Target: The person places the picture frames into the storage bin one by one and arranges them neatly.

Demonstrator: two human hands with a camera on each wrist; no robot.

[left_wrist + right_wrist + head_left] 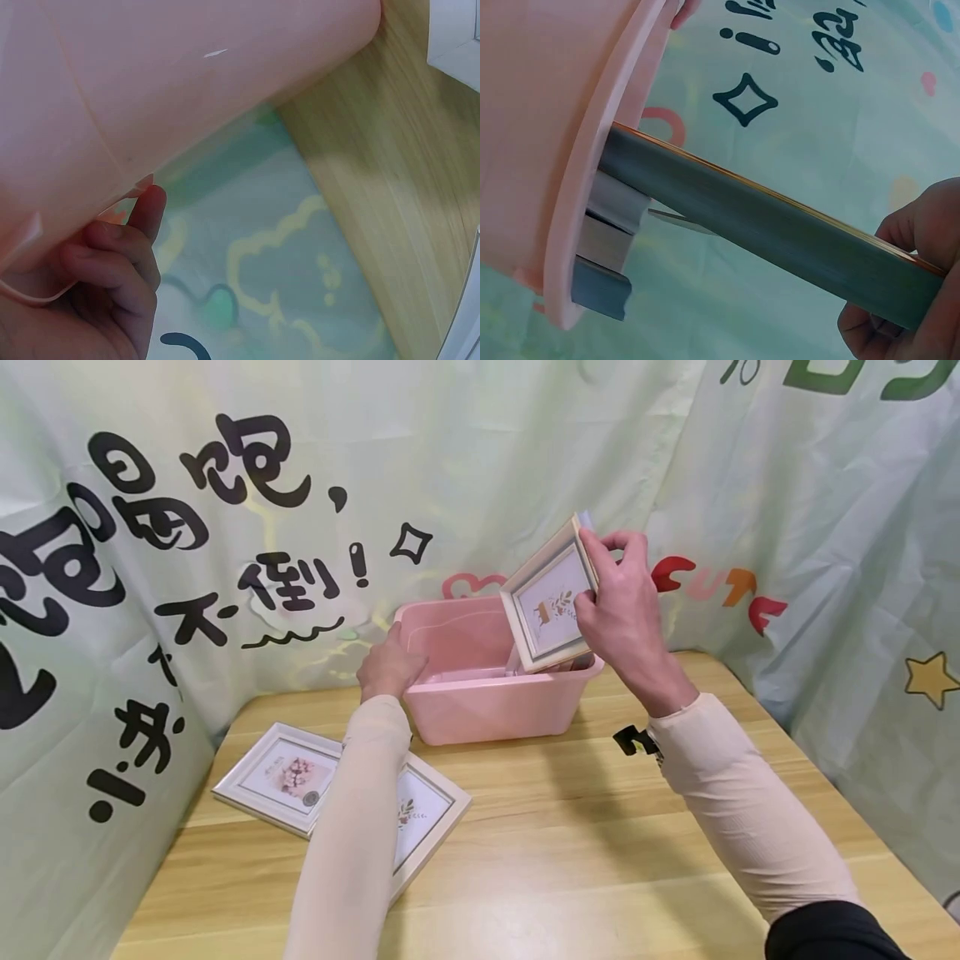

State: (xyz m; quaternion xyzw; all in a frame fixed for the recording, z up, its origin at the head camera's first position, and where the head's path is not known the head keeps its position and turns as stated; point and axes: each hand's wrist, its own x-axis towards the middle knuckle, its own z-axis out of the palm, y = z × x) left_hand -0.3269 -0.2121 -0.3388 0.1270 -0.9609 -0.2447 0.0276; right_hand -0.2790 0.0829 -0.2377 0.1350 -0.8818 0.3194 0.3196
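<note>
A pink plastic bin (495,712) stands at the back of the table. My left hand (390,664) grips its left end, and in the left wrist view the fingers (120,259) curl at the rim. My right hand (628,602) pinches a light-coloured picture frame (551,610) by its upper right edge, thumb on the front. That frame tilts over the bin's right end, its lower part at the rim; its printed picture faces me. From the right wrist view its dark side edge (772,225) shows, and edges of other frames (604,247) stick up inside the bin.
Left on the table (540,860), a white picture frame (279,775) with pink flowers lies flat. Beside it lies another frame (442,806), partly hidden under my left forearm. A printed curtain (480,460) hangs close behind the bin and along both sides.
</note>
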